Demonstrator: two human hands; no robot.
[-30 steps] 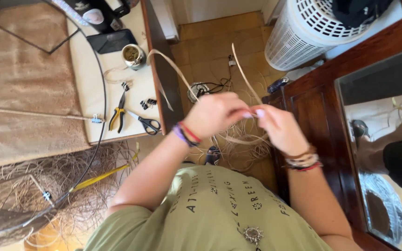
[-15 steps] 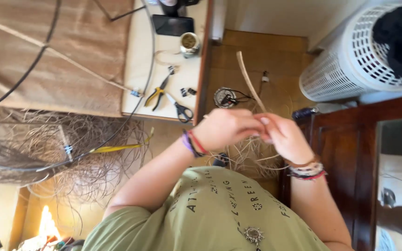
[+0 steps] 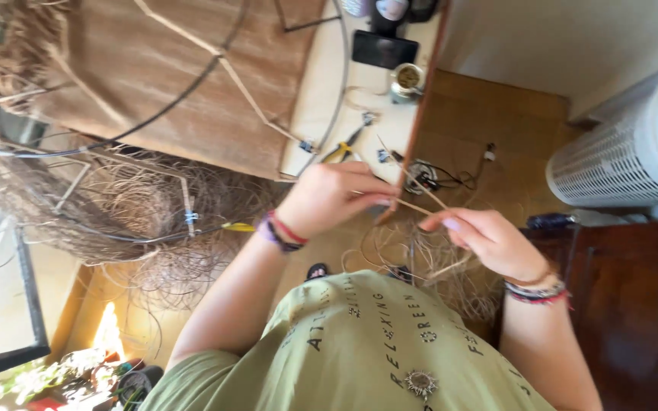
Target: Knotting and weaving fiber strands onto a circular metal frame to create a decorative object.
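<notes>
Wooden flooring [image 3: 496, 144] fills the upper middle of the frame, with a pale tabletop [image 3: 321, 91] running along its left edge and a brown woven mat [image 3: 154, 84] spread further left. On the tabletop lie yellow-handled pliers [image 3: 342, 148], a small round jar [image 3: 407, 78] and a dark flat phone-like slab [image 3: 384, 49]. A tangle of dry straw-coloured fibre [image 3: 138, 221] piles up at the left, threaded with dark wire. At the right edge stands a white perforated laundry basket [image 3: 626, 160], and dark wooden furniture [image 3: 634, 304] takes the lower right corner.

Near the centre of the frame, the left hand [image 3: 329, 196] has its grip clenched on a thin pale reed strip [image 3: 409, 186]; the fingers pinch it where it crosses just right of the knuckles, and the strip runs diagonally up towards the tabletop edge and down towards the other hand. Bracelets in purple and red [image 3: 282, 230] circle that wrist. The right hand [image 3: 489, 240], a little lower and to the right, sits just apart from the left; its fingers curl loosely with the thumb and forefinger extended toward the strip's lower end, and it seems to be touching the strip rather than gripping firmly, though the blur makes that hard to settle. Beaded bracelets [image 3: 535, 291] sit on this wrist. Below both hands, a loose bundle of more pale reed [image 3: 436, 270] lies on the floor. A green printed shirt [image 3: 367, 350] fills the bottom centre.
</notes>
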